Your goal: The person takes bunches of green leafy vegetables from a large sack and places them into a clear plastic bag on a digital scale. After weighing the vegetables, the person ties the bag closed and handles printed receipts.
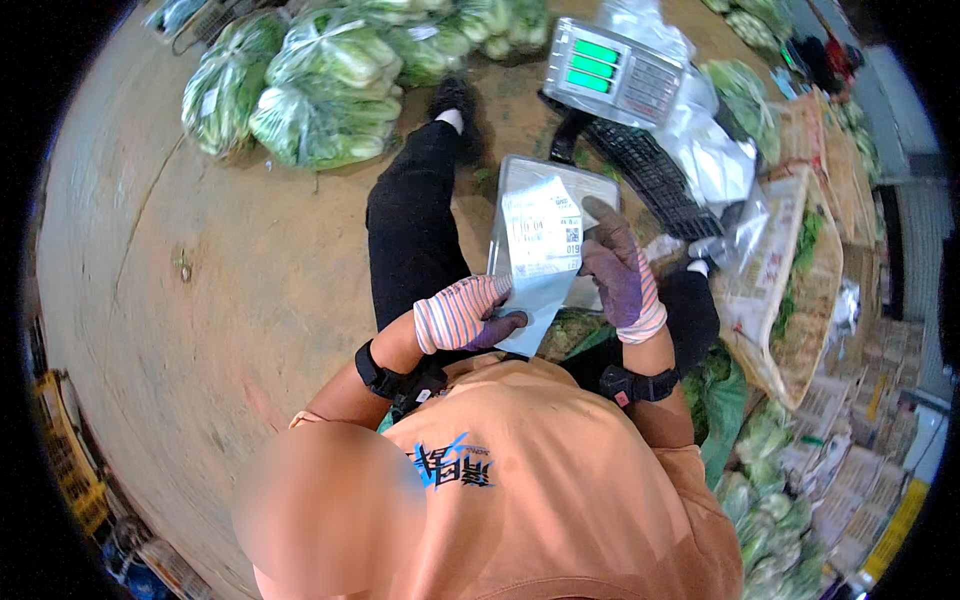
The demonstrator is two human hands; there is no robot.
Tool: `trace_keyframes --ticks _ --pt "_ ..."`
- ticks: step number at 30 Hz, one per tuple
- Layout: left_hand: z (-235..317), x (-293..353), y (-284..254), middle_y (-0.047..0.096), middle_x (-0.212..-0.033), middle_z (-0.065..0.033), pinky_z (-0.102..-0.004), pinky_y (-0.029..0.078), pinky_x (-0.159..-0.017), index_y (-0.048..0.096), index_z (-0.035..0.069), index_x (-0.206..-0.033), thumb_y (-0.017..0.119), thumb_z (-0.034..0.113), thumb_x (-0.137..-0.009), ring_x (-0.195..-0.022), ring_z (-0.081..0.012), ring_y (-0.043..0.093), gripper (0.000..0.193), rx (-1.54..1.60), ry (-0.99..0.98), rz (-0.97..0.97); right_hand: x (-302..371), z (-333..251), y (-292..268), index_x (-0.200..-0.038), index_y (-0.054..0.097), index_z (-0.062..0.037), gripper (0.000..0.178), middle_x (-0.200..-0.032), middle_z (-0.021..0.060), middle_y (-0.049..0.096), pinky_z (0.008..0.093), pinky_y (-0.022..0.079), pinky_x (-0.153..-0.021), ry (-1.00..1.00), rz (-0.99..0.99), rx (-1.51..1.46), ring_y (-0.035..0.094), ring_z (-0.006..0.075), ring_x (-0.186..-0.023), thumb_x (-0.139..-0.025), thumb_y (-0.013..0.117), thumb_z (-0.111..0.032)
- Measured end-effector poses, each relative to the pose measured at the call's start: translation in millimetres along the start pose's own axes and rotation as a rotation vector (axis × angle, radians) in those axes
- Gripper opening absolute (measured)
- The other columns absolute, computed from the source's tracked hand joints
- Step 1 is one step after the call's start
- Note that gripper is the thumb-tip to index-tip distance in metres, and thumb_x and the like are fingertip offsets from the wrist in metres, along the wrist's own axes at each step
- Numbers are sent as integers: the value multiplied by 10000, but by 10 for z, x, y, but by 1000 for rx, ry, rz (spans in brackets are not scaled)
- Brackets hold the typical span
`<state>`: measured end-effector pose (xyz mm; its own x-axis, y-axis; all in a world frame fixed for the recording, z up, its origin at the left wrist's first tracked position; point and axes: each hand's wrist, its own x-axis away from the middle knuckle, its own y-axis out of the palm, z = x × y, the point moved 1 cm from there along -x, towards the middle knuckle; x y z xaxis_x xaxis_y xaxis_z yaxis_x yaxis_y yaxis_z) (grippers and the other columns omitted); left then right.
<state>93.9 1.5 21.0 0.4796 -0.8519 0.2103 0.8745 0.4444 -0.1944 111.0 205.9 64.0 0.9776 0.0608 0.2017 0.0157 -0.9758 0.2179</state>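
Observation:
My left hand (468,315), in a striped glove with a purple palm, grips the lower edge of a pale plastic bag (530,300). A white printed label (541,235) lies on the bag's upper part. My right hand (618,272), in the same kind of glove, holds the label's right edge with its fingers flat against it. The bag is held over the grey platform (600,185) of a weighing scale on the floor. Black bands sit on both wrists.
The scale's display head (612,72) with green screens stands beyond the platform, over a black crate (650,175). Bagged leafy greens (320,85) lie on the concrete floor at the upper left. Newspaper-lined baskets of greens (790,290) and more wrapped vegetables (770,490) crowd the right side.

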Motion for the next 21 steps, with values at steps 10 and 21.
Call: trace_keyframes --ticks 10,21 --pt "520 -30 323 581 -1007 -130 -318 443 -798 477 41 -1143 579 28 -729 -899 -242 564 427 -76 239 56 719 -7 -203 -1236 391 -69 392 -792 8 500 209 368 -631 -135 195 -194 439 83 -681 -852 448 -118" --pt "521 -12 566 611 -886 -150 -329 459 -715 554 54 -1034 612 161 -704 -831 -295 581 352 -81 313 -60 877 -84 -30 -1211 408 -51 457 -1084 103 520 262 400 -816 -369 144 220 493 127 -959 -781 475 91"
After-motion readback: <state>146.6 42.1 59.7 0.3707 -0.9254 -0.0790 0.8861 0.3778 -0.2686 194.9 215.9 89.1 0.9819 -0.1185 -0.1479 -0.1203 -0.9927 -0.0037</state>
